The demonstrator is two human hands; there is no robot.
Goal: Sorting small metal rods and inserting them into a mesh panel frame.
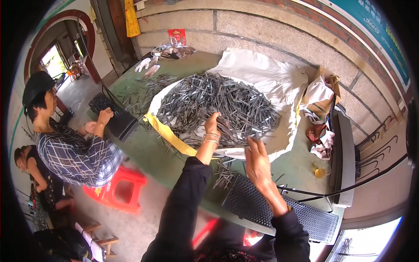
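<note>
A large heap of thin dark metal strips [209, 94] lies on a white sack with a yellow border [172, 136], spread over a green table [161, 163]. My left hand [212, 129], a bracelet at its wrist, is at the heap's near side. Its thumb points up, apart from the fingers, which partly blend into the strips. To its right, my right hand [258, 165] is held over the sack's near edge with fingers stretched toward the heap. Dark pieces show at its fingertips; I cannot tell whether it touches them. Below my right forearm lies a dark perforated tray [279, 209].
Across the table's left end, a person in a plaid shirt [72, 153] handles a black tray [122, 124] beside a red stool [120, 187]. Another person [37, 172] bends behind. A cable [362, 180] crosses at right, near stacked dark panels [342, 161] and a cup of yellow liquid [321, 171].
</note>
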